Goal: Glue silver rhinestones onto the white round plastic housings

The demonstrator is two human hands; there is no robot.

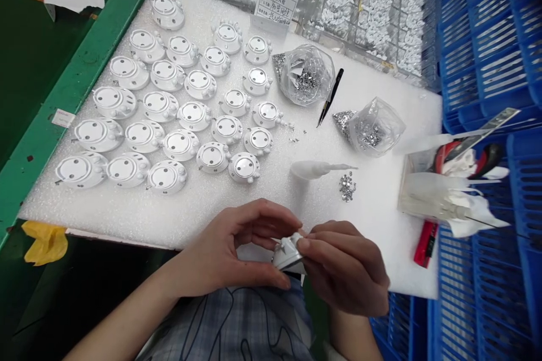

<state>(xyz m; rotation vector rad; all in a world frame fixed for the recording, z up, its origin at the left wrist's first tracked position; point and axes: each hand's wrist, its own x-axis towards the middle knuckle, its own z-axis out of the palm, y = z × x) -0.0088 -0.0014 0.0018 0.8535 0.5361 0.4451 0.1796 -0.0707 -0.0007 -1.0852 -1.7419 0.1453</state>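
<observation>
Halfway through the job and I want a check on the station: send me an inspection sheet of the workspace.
Surface: white foam, in use across most of its left half.
Job's things: one white piece in hand; similar finished-side-up pieces in rows at left; two bags of shiny bits, tweezers, bottle, small pile of studs.
Clutter: a few loose bits beside the rows; red cutter near the right edge.
Grippers: left hand and right hand both on the white piece.
Cables: nothing seen.
Surroundings: blue crates at right, clear trays behind, green frame at left.
</observation>
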